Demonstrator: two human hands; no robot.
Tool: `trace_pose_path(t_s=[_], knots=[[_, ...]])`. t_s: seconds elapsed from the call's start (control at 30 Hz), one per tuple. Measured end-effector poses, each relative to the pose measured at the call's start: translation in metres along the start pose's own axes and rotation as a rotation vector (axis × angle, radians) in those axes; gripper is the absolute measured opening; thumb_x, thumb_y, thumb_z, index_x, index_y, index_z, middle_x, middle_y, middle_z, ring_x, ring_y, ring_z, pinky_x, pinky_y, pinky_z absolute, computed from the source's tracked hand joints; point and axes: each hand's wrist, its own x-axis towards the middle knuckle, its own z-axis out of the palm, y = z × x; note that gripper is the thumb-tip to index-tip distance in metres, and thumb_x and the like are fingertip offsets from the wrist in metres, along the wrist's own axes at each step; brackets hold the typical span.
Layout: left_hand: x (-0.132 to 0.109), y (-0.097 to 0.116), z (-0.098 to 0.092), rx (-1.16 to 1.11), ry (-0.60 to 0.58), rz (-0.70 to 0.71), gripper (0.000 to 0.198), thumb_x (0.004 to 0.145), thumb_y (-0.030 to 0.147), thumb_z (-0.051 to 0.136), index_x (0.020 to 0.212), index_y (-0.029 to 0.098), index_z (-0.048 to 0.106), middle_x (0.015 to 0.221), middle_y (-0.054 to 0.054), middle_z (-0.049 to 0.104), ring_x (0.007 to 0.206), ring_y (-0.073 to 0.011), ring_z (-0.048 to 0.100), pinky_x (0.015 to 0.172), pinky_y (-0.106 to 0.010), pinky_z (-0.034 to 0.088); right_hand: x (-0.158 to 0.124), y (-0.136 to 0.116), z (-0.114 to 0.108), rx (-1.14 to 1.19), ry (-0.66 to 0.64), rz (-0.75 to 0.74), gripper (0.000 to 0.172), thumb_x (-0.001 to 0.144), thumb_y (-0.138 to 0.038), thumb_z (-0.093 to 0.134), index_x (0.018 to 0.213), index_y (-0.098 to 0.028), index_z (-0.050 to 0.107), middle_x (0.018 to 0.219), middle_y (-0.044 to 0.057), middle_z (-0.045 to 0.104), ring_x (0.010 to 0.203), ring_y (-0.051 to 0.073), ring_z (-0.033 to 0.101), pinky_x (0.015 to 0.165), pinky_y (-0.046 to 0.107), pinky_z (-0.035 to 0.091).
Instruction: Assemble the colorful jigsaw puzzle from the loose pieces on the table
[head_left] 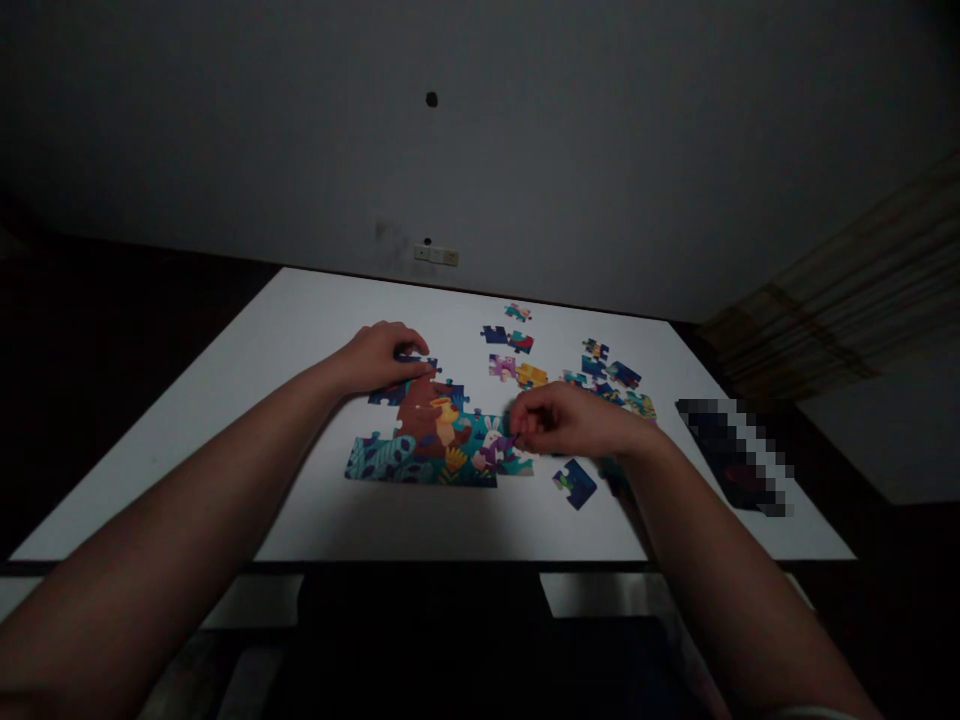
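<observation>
A partly joined jigsaw puzzle [427, 450] lies on the white table, showing a brown bear, a white rabbit and teal leaves. My left hand [379, 358] is at its top edge, fingers curled over a dark blue jigsaw piece [417, 358]. My right hand [559, 420] is at its right side, fingertips pinched on a jigsaw piece [514, 438] that is mostly hidden. Several loose pieces [600, 375] lie scattered beyond the hands, and a blue loose piece [575, 484] lies below my right hand.
The white table [225, 430] has a dark edge close to me and stands against a grey wall [600, 150]. A pixelated dark flat object [735, 455] lies at the right table edge. A wall switch plate [435, 255] and a curtain [825, 290] are behind.
</observation>
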Motion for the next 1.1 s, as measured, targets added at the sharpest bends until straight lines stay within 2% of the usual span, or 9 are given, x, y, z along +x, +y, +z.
trace_pose_path(t_s=[0.1, 0.27, 0.4, 0.63, 0.77, 0.93, 1.1], knots=[[0.000, 0.001, 0.000, -0.002, -0.009, -0.012, 0.044, 0.092, 0.062, 0.082, 0.117, 0.026, 0.091, 0.119, -0.014, 0.084, 0.114, -0.0351, 0.075, 0.105, -0.052, 0.057, -0.003, 0.001, 0.000, -0.058, 0.049, -0.018, 0.027, 0.087, -0.040, 0.094, 0.101, -0.024, 0.078, 0.082, -0.001, 0.073, 0.072, 0.016, 0.065, 0.067, 0.030, 0.051], [0.000, 0.004, -0.003, 0.003, -0.016, -0.003, 0.041, 0.092, 0.060, 0.082, 0.115, 0.027, 0.090, 0.118, -0.013, 0.084, 0.117, -0.0346, 0.076, 0.108, -0.050, 0.057, -0.010, -0.007, 0.004, -0.223, -0.014, -0.058, 0.021, 0.090, -0.036, 0.090, 0.106, -0.027, 0.080, 0.083, -0.001, 0.074, 0.073, 0.018, 0.067, 0.067, 0.031, 0.050], [-0.001, 0.005, -0.003, 0.004, -0.015, -0.001, 0.040, 0.093, 0.060, 0.082, 0.114, 0.027, 0.090, 0.117, -0.013, 0.083, 0.117, -0.0352, 0.075, 0.107, -0.052, 0.056, -0.011, -0.011, 0.006, -0.287, -0.007, -0.079, 0.018, 0.091, -0.032, 0.088, 0.107, -0.027, 0.081, 0.084, -0.001, 0.075, 0.074, 0.018, 0.067, 0.069, 0.032, 0.050], [-0.001, 0.006, -0.002, 0.000, -0.023, -0.004, 0.042, 0.093, 0.061, 0.081, 0.115, 0.026, 0.090, 0.119, -0.013, 0.084, 0.117, -0.0351, 0.075, 0.109, -0.052, 0.055, -0.009, -0.014, 0.007, -0.406, 0.051, -0.042, 0.035, 0.090, -0.028, 0.087, 0.124, -0.025, 0.080, 0.086, 0.001, 0.077, 0.073, 0.021, 0.069, 0.072, 0.036, 0.050], [-0.001, 0.007, -0.003, 0.006, -0.021, 0.000, 0.041, 0.094, 0.060, 0.081, 0.115, 0.026, 0.090, 0.119, -0.013, 0.084, 0.118, -0.0351, 0.076, 0.110, -0.051, 0.056, -0.012, -0.022, 0.010, -0.515, 0.038, -0.083, 0.030, 0.092, -0.028, 0.086, 0.121, -0.026, 0.080, 0.093, 0.004, 0.078, 0.081, 0.023, 0.070, 0.077, 0.038, 0.051], [-0.001, 0.009, -0.003, 0.005, -0.025, -0.008, 0.044, 0.094, 0.061, 0.081, 0.116, 0.025, 0.090, 0.120, -0.014, 0.085, 0.119, -0.0360, 0.075, 0.112, -0.053, 0.054, -0.016, -0.031, 0.015, -0.577, -0.002, -0.100, 0.038, 0.083, -0.034, 0.099, 0.113, -0.026, 0.079, 0.099, 0.006, 0.078, 0.084, 0.024, 0.069, 0.079, 0.038, 0.051], [-0.002, 0.010, -0.004, 0.014, -0.032, -0.006, 0.044, 0.094, 0.060, 0.080, 0.118, 0.025, 0.090, 0.121, -0.014, 0.084, 0.120, -0.0351, 0.075, 0.111, -0.052, 0.055, -0.014, -0.030, 0.017, -0.596, 0.035, -0.106, 0.026, 0.085, -0.026, 0.097, 0.105, -0.024, 0.079, 0.094, 0.002, 0.077, 0.081, 0.020, 0.067, 0.075, 0.034, 0.047]])
